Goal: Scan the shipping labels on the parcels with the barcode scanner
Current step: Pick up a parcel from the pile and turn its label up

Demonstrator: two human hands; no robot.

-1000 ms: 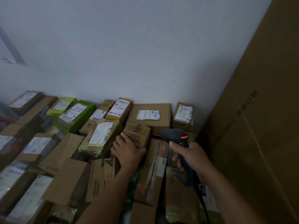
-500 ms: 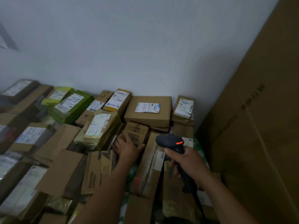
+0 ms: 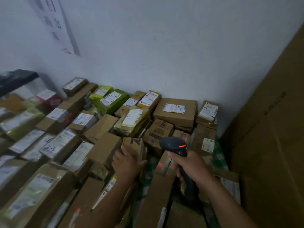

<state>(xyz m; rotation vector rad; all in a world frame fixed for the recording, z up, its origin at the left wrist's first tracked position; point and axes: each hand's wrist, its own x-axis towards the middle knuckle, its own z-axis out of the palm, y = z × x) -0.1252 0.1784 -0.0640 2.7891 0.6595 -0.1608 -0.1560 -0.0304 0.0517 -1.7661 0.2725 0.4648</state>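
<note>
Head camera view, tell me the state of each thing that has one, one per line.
barcode scanner: held upright, red light on.
right hand: grips the scanner's handle.
left hand: holds the small brown box.
small brown box: tilted up, no label showing.
flat brown box by the wall: lying flat, label up.

Not much reads cleanly for you here. Upper middle, the green parcel (image 3: 115,104) has a white label (image 3: 111,98) with a handwritten mark, perhaps "12". At left, the flat parcel's label (image 3: 56,143) shows a scrawl like "2-3". The wall sheet (image 3: 54,25) at upper left and the big carton (image 3: 271,112) at right carry print too blurred to read.
</note>
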